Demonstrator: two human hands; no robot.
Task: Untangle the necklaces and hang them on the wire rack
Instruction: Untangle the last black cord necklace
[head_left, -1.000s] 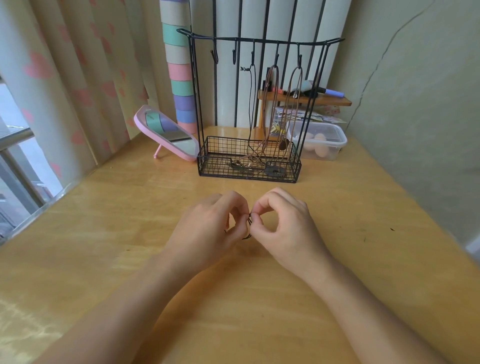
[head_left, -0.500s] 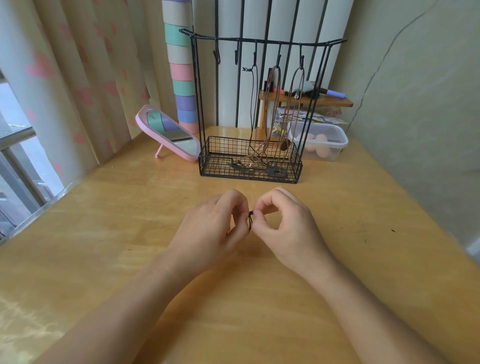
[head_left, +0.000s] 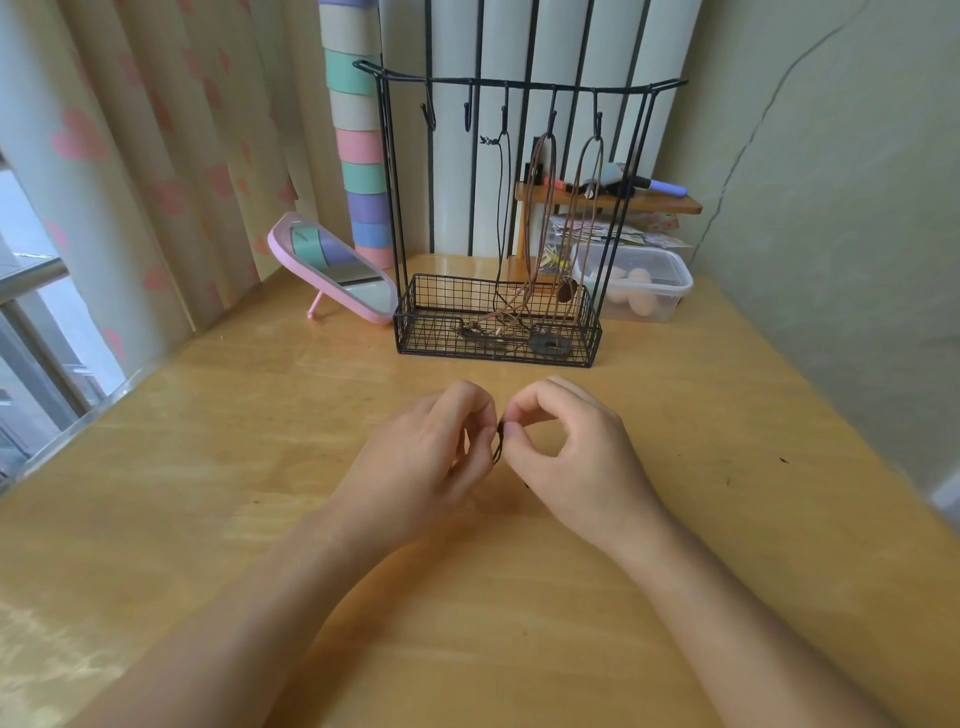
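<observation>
both forearms reach in from below, converging toward the middle. left hand (head_left: 421, 457) and right hand (head_left: 576, 457) backs up, fingertips nearly touching, each pinching the dark cord (head_left: 498, 446) between thumb and forefinger, other fingers curled

Soft daylight from left, edges warped

Over the counter (head_left: 208, 493) the left grip (head_left: 426, 457) and right grip (head_left: 576, 452) pinch a cord (head_left: 498, 448) between them, with the wire rack (head_left: 519, 81) behind, necklaces (head_left: 546, 208) hanging into its basket, a mirror (head_left: 337, 270) behind-left and a box (head_left: 657, 283) behind-right.
</observation>
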